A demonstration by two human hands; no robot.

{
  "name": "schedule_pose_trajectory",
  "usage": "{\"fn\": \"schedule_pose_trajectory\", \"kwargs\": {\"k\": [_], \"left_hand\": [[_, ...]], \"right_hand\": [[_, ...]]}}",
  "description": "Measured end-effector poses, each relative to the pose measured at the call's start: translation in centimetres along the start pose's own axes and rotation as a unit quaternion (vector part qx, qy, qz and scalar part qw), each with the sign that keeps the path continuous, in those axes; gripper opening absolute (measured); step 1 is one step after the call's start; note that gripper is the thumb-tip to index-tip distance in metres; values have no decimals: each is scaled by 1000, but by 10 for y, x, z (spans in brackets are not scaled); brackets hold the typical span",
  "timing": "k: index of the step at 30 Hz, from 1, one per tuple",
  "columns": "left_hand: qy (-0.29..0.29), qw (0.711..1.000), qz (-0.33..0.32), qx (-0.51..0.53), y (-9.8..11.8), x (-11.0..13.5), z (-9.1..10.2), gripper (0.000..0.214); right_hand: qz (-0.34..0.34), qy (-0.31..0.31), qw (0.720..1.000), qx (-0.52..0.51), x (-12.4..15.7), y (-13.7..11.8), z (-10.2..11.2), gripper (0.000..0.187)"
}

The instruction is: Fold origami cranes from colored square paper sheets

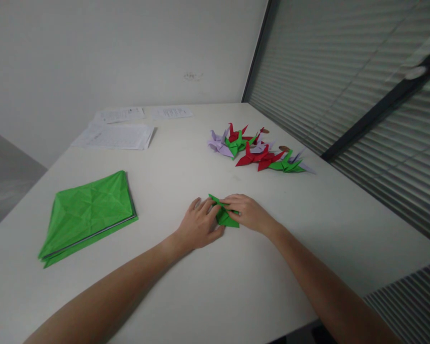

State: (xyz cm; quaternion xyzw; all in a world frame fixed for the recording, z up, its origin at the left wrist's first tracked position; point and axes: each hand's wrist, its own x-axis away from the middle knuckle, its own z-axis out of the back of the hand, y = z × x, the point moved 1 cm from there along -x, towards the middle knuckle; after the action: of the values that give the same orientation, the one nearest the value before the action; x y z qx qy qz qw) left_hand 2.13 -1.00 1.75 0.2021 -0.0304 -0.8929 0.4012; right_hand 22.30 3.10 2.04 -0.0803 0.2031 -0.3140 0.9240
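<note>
Surface point(172, 162) white; left edge runs diagonal, near edge below the forearms. Far left: stack of green sheets point(89, 215), flat, just inside the left edge, bare room btwn it & the hands. Behind, white papers point(116, 136) near the wall. Centre: left hand point(200, 224) flat, fingers point(200, 205) slightly spread, tips on left edge of green folded piece point(224, 217). Piece lies on surface btwn both hands, touching both. Right hand point(251, 214): fingers point(232, 201) pressed together, bent over piece's top, holding it down; thumb hidden. Back right: paper cranes point(258, 152), red/green/lilac, clustered near right edge by the blinds point(361, 95), well apart from the hands.
</note>
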Motion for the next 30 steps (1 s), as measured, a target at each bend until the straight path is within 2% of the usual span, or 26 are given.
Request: {"fn": "schedule_pose_trajectory", "kwargs": {"k": [12, 18, 30], "left_hand": [[-6, 1000, 1, -9, 0, 1, 0, 44], [-7, 1000, 11, -22, 0, 1, 0, 47], [-14, 999, 20, -34, -3, 0, 0, 49]], "right_hand": [[26, -32, 997, 60, 0, -5, -1, 23], [21, -61, 996, 66, -2, -9, 2, 27], [17, -65, 996, 54, -2, -9, 4, 29]]}}
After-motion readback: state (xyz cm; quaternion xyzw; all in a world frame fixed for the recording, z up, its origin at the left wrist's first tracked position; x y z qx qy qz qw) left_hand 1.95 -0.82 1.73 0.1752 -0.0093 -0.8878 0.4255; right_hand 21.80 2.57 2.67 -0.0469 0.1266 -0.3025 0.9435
